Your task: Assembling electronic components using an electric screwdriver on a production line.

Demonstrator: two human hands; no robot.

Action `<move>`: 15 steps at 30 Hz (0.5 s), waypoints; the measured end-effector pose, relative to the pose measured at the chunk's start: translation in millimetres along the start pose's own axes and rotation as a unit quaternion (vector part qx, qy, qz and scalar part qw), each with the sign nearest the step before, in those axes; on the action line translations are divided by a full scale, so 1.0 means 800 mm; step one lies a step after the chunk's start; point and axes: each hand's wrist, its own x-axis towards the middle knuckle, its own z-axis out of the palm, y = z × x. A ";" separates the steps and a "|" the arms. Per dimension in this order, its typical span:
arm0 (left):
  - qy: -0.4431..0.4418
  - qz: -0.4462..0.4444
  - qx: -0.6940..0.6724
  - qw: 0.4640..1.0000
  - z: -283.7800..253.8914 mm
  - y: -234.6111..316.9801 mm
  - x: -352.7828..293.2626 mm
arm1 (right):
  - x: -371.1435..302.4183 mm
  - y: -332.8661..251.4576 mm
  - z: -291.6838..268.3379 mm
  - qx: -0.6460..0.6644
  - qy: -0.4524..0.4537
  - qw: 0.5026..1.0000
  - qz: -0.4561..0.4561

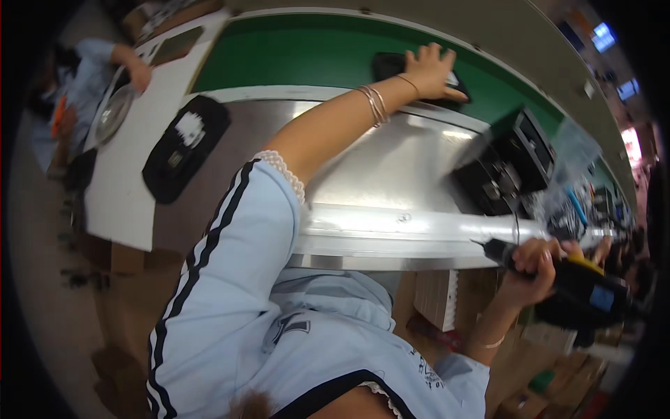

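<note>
My left hand (430, 72) reaches across the metal worktop to the green belt (293, 52). Its fingers are spread over a flat black part (388, 66), which they partly cover; whether they press on it I cannot tell. Closed round a black power screwdriver (504, 253), my right hand (534, 272) is near the worktop's front edge at the right. The tool's thin bit points left, and its body blurs toward the lower right. A black box-like unit (506, 164) with metal fittings stands on the worktop between my hands.
Another flat black piece (187, 148) with a white patch lies at the left, by a white table (122, 188). A co-worker (98, 66) is beyond it. Clear plastic bags (576, 150) and small items crowd the right side. Small rings (403, 218) lie on the metal worktop (370, 164).
</note>
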 end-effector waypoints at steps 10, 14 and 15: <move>-0.083 -0.033 0.012 0.996 -0.328 -0.172 -0.289 | 0.022 0.016 -0.028 -0.052 0.023 0.998 -0.020; -0.111 -0.171 0.082 0.976 -0.373 -0.208 -0.395 | 0.053 0.019 -0.039 -0.005 0.005 1.000 -0.003; -0.115 -0.163 0.079 0.977 -0.371 -0.209 -0.407 | 0.062 0.021 -0.035 0.004 0.005 1.000 0.005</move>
